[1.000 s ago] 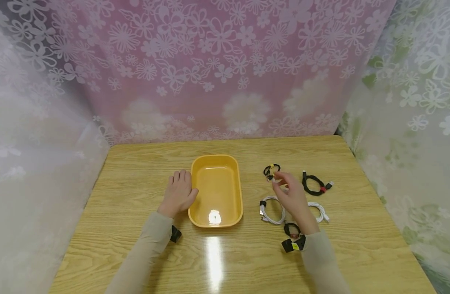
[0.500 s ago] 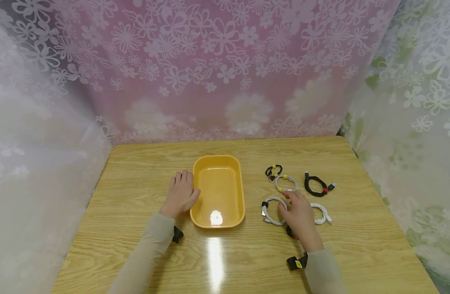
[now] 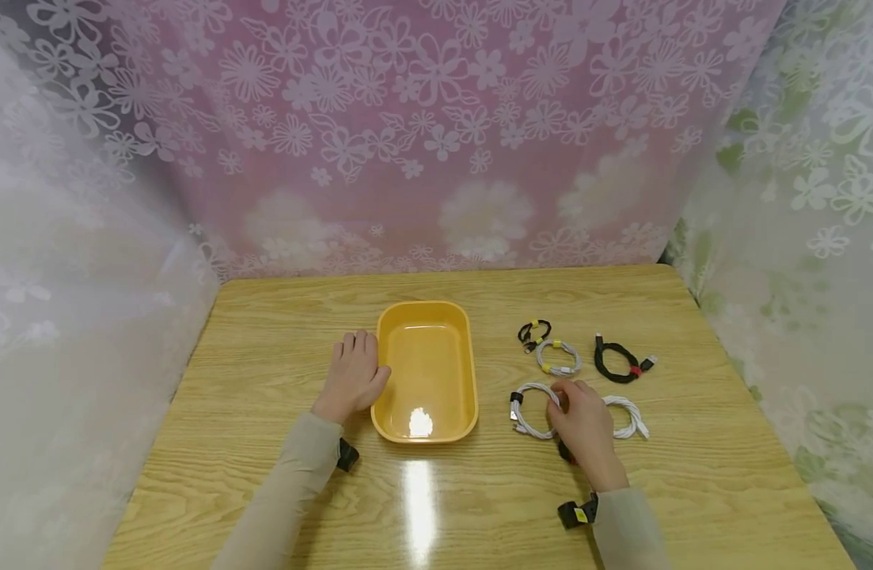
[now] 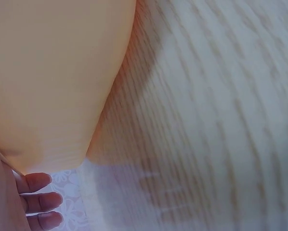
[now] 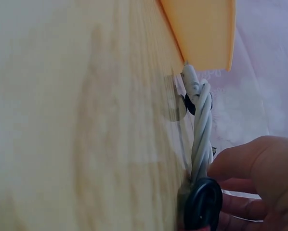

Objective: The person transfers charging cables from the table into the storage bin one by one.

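My left hand point(image 3: 354, 378) rests against the left side of a yellow plastic tub point(image 3: 383, 427), its thumb over the rim and its fingers along the outside. In the left wrist view the tub's wall point(image 4: 52, 86) is beside several fingers. My right hand point(image 3: 584, 419) pinches the right side of a coiled white cable point(image 3: 523, 423), which has a black strap at its left. The right wrist view shows this twisted white cable point(image 5: 202, 132) at the fingertips, with a small black coil point(image 5: 203, 204) in front, mostly hidden under the hand in the head view.
Behind the right hand lie a small black cable point(image 3: 525, 332) and a grey-white cable point(image 3: 577, 360), both with yellow ties. A black cable with a red tie point(image 3: 610, 374) and another white cable point(image 3: 631, 419) lie to the right. Floral curtains point(image 3: 436, 158) surround the wooden table point(image 3: 265, 332).
My right hand has drawn back from the small grey-white and black cables toward the coiled white cable with the black strap. My left hand has stayed at the tub.
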`<state>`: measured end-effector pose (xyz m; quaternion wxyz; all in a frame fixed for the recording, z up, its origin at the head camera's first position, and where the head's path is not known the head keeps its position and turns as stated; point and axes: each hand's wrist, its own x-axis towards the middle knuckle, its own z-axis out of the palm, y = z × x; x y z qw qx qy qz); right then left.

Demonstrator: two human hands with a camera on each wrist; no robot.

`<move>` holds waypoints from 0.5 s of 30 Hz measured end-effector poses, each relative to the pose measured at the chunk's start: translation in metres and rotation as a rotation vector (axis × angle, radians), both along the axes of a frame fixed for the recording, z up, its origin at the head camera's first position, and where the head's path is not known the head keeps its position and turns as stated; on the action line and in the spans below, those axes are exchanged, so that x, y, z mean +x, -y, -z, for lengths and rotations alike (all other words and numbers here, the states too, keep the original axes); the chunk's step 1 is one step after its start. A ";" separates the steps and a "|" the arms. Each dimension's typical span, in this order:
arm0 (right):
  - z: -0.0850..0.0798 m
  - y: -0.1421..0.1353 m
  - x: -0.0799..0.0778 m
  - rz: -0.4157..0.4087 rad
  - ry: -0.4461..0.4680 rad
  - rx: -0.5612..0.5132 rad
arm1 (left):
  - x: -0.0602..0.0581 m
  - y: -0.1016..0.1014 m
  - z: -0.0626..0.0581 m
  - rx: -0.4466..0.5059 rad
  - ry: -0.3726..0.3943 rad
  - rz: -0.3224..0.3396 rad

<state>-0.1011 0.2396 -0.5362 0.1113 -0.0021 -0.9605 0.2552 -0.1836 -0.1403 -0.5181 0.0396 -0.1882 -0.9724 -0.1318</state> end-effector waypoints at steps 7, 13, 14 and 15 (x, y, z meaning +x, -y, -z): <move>0.002 -0.001 -0.003 0.026 0.045 -0.021 | 0.000 0.000 0.001 -0.001 0.001 -0.005; 0.001 -0.002 -0.006 0.048 0.062 -0.076 | -0.001 -0.001 0.002 0.003 -0.002 -0.005; 0.000 -0.002 -0.007 0.048 0.064 -0.095 | -0.001 -0.001 0.002 0.001 -0.001 -0.006; -0.001 -0.001 -0.007 0.044 0.064 -0.114 | -0.001 -0.001 0.001 0.001 0.001 -0.007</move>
